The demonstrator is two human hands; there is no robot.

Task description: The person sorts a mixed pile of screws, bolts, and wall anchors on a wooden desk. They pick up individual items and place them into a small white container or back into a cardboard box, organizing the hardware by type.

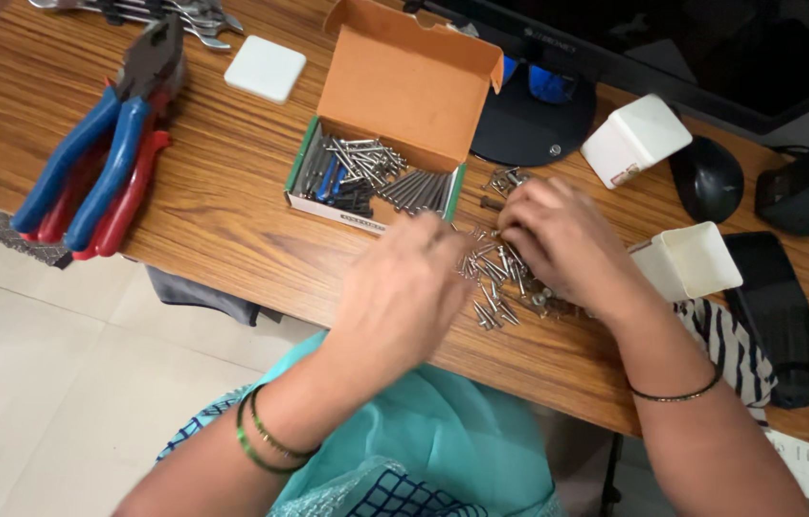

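A loose pile of metal screws and nails (493,278) lies on the wooden table (232,211) near its front edge. My right hand (562,239) rests on the pile with fingers curled over the pieces. My left hand (404,292) hovers just left of the pile, fingers bent toward it; whether it pinches a screw is hidden. Behind the pile stands an open orange-lidded cardboard box (395,115) with several screws and nails in it.
Two large pliers with blue and red handles (103,163) lie at the left. A white square lid (265,67) and spanners (175,14) sit at the back. Two white square cups (634,139) (690,260), a monitor stand (531,120) and a black mouse (707,177) are at the right.
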